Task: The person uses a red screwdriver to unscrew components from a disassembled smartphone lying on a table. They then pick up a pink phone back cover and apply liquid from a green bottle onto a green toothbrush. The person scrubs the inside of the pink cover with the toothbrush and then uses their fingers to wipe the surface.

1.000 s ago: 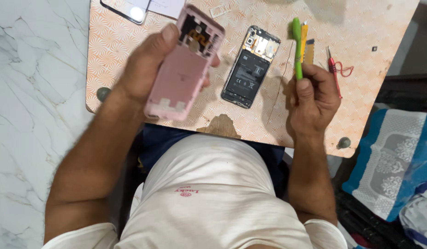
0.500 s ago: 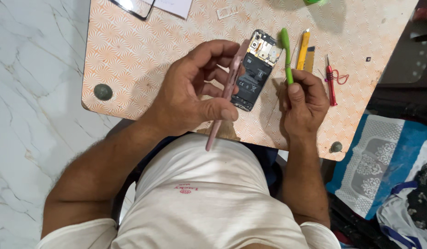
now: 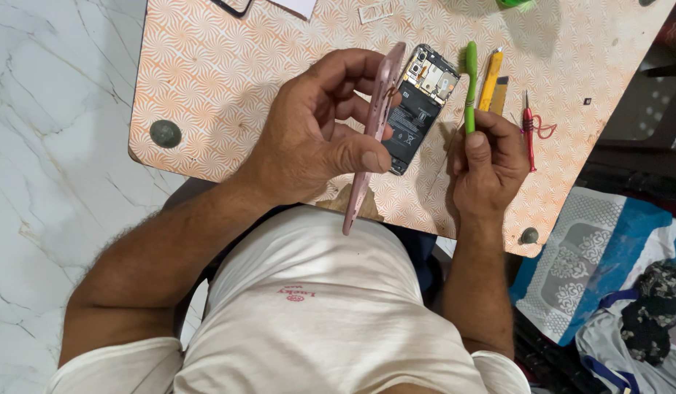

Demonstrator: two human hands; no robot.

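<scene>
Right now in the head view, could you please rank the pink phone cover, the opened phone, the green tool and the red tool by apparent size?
1. pink phone cover, seen edge-on and held nearer the camera, so its lead is unsure
2. opened phone, partly hidden by the cover
3. green tool
4. red tool

Orange patterned board (image 3: 221, 109): opened phone (image 3: 420, 106), yellow cutter (image 3: 490, 80), red tool (image 3: 528, 128).
</scene>
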